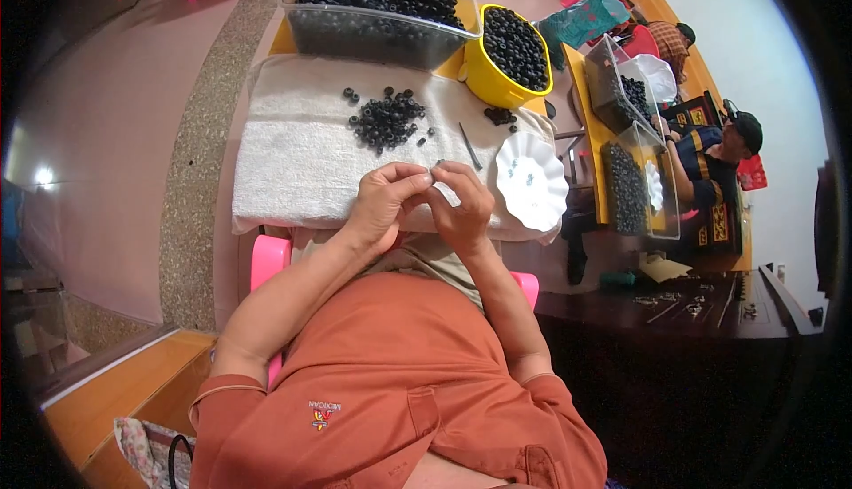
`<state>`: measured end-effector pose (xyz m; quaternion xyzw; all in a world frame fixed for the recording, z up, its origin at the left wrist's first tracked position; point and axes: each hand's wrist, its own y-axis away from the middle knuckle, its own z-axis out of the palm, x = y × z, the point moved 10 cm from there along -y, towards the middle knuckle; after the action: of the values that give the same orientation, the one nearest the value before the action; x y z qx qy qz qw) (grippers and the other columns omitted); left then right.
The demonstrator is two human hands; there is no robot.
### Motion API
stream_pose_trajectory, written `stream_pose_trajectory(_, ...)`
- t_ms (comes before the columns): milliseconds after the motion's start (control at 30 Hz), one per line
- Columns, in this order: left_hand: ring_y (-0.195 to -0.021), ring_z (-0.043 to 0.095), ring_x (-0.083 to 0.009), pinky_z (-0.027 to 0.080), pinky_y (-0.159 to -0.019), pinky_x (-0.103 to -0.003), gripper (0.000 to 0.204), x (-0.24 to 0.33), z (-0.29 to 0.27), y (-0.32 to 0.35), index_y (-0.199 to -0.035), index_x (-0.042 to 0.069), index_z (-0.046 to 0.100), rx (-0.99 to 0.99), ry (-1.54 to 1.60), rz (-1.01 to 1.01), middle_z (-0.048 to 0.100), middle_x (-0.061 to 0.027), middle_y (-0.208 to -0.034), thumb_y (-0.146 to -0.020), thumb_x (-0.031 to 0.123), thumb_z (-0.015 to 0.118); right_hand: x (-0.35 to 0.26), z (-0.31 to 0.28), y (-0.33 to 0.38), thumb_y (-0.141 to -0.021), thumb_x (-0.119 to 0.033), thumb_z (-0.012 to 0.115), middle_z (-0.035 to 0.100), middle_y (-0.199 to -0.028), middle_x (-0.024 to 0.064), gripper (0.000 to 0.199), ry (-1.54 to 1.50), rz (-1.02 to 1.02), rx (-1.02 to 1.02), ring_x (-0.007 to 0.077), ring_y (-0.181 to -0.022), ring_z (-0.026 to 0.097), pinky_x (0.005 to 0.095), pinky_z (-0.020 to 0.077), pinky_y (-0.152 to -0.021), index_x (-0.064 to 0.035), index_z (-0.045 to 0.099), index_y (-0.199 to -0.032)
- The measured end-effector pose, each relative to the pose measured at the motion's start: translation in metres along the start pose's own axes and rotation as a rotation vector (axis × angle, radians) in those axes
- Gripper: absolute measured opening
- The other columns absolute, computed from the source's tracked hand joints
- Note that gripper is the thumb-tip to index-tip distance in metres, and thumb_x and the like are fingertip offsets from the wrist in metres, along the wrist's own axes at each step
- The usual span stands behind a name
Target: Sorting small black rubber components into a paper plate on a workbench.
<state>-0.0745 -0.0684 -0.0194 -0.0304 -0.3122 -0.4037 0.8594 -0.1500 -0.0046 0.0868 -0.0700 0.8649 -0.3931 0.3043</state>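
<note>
My left hand (383,202) and my right hand (465,206) meet above the near edge of a white towel (293,147). Thumbs and forefingers pinch together at a tiny dark object (437,168), mostly hidden by the fingertips and too small to name. Beyond my hands a loose pile of black ring-shaped beads (388,121) lies on the towel, a few strays around it. A slim dark pointed tool (470,146) rests to the right of the pile. Right of my right hand stands a white scalloped dish (531,189) holding a few tiny greenish bits.
At the back are a clear plastic bin (377,36) and a yellow tub (501,90), both full of black beads. A small bead cluster (501,117) lies below the tub. On the right, a seated person (710,147) works beside clear bins (628,189) on another table.
</note>
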Motion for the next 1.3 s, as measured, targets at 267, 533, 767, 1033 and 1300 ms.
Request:
stream_pose_trajectory(267,-0.084,0.060,-0.0113,0.050,-0.076,-0.025,0.010,-0.003,-0.009,-0.003,-0.098,0.004,0.064,0.044,0.018,0.016,0.065,-0.0034,-0.092,-0.088,0.005,0.066,-0.013,0.000,-0.004,-0.068,0.002,0.075,0.063,-0.089,0.0124,0.033,0.105,-0.123,0.032,0.0296,-0.077,0.063,0.0351,0.0535,-0.066,-0.0013,0.064,-0.099)
stream_pose_trajectory(533,-0.079,0.061,-0.0114,0.050,-0.075,-0.025,0.008,-0.003,-0.005,-0.001,-0.096,0.003,0.064,0.052,-0.003,0.008,0.065,-0.0038,-0.089,-0.088,0.005,0.065,-0.031,0.002,-0.006,-0.066,0.004,0.075,0.065,-0.086,0.0139,0.040,0.205,-0.298,-0.008,0.0293,-0.078,0.065,0.0355,0.0539,-0.066,-0.0008,0.064,-0.104)
stream_pose_trajectory(767,-0.073,0.060,-0.0103,0.048,-0.069,-0.022,0.006,-0.001,-0.001,0.002,-0.093,0.002,0.064,0.062,-0.049,0.004,0.065,-0.0034,-0.083,-0.088,0.003,0.065,-0.023,0.000,-0.005,-0.065,0.006,0.073,0.066,-0.082,0.0138,0.045,0.165,-0.197,-0.029,0.0285,-0.073,0.066,0.0347,0.0539,-0.064,0.0044,0.060,-0.109)
stream_pose_trajectory(1033,-0.075,0.058,-0.0087,0.046,-0.068,-0.022,0.005,0.002,0.001,0.002,-0.093,0.003,0.065,0.056,-0.053,0.015,0.065,-0.0028,-0.082,-0.088,0.004,0.066,-0.008,0.000,-0.004,-0.068,0.004,0.071,0.064,-0.087,0.0152,0.043,0.053,-0.102,-0.050,0.0315,-0.075,0.063,0.0375,0.0519,-0.065,0.0010,0.058,-0.110)
stream_pose_trajectory(1300,-0.078,0.060,-0.0107,0.049,-0.070,-0.024,0.005,-0.002,-0.007,-0.002,-0.093,0.003,0.065,0.070,-0.104,0.021,0.066,-0.0041,-0.088,-0.089,0.005,0.065,-0.013,-0.001,-0.007,-0.067,0.004,0.074,0.064,-0.088,0.0143,0.046,0.098,-0.152,-0.014,0.0313,-0.076,0.063,0.0369,0.0515,-0.066,-0.0012,0.058,-0.110)
